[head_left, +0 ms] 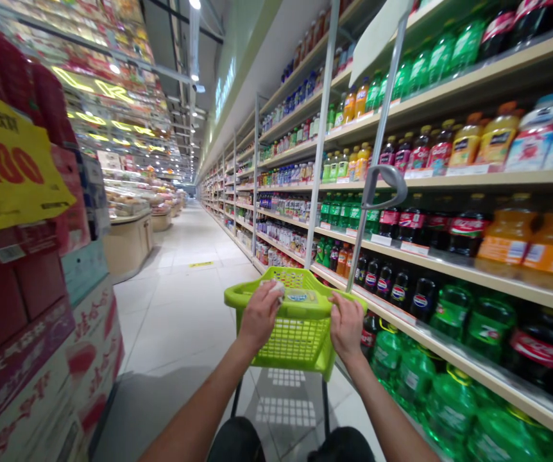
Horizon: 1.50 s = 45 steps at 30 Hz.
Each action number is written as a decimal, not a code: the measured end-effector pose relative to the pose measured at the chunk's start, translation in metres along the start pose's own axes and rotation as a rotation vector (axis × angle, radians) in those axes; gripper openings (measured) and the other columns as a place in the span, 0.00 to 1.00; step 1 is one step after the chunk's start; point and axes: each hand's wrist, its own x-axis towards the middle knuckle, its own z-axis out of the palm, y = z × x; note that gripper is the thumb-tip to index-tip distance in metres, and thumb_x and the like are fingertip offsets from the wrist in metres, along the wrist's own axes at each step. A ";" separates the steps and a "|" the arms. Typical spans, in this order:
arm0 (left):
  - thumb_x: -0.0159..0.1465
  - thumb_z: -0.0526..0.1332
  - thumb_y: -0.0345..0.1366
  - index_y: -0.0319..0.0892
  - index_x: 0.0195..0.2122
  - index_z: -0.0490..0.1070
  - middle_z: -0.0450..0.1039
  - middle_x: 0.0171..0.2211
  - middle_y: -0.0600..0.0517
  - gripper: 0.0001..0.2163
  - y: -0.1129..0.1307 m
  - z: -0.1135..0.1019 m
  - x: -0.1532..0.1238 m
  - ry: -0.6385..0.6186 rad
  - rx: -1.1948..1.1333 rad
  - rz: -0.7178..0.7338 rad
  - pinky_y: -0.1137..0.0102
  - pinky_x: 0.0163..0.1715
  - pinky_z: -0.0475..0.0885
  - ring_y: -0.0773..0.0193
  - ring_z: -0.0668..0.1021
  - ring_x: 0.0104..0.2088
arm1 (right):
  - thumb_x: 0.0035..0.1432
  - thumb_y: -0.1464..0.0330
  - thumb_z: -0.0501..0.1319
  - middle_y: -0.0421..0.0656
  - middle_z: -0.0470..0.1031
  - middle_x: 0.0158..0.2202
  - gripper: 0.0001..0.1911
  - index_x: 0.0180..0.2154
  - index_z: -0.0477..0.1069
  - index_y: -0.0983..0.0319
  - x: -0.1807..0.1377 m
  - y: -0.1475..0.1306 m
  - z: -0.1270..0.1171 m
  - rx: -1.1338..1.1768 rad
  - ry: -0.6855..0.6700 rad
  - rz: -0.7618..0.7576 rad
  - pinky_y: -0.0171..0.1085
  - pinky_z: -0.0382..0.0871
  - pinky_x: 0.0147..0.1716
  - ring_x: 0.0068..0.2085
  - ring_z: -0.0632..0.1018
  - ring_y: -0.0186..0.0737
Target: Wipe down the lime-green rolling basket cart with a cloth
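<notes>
The green cart point(286, 340) stands on the tiled floor point(175, 295), beside the aisle's shelf edge. My left hand point(258, 316) curls its fingers over the near rim, pressed round a white crumpled thing point(277, 292); my right hand point(347, 322) has its fingers closed at the rim's right corner. Bottle shelves point(450, 269) rise rightward, stacked cartons point(21, 308) leftward.

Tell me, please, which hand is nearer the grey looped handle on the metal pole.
Right: the right hand is below, slightly left of the handle; the left hand, farther left.
</notes>
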 end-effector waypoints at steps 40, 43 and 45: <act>0.60 0.49 0.30 0.36 0.52 0.59 0.63 0.53 0.42 0.18 0.071 0.045 0.019 -0.195 -0.016 0.067 0.60 0.55 0.59 0.59 0.63 0.55 | 0.59 0.69 0.45 0.47 0.72 0.42 0.18 0.49 0.61 0.64 0.000 -0.010 -0.005 -0.003 0.027 -0.027 0.48 0.56 0.49 0.44 0.71 0.42; 0.57 0.52 0.33 0.29 0.58 0.47 0.54 0.58 0.37 0.28 0.075 0.044 0.024 -0.294 -0.033 -0.020 0.57 0.56 0.56 0.55 0.58 0.58 | 0.59 0.66 0.46 0.50 0.68 0.48 0.20 0.52 0.59 0.65 0.016 -0.024 -0.009 0.033 0.008 -0.013 0.49 0.58 0.49 0.50 0.67 0.45; 0.54 0.55 0.37 0.30 0.59 0.44 0.48 0.60 0.36 0.33 0.061 0.032 0.023 -0.379 0.010 -0.053 0.52 0.56 0.52 0.52 0.53 0.60 | 0.58 0.66 0.47 0.50 0.66 0.51 0.20 0.52 0.60 0.64 0.026 -0.040 -0.005 0.077 -0.128 -0.076 0.48 0.58 0.50 0.53 0.64 0.45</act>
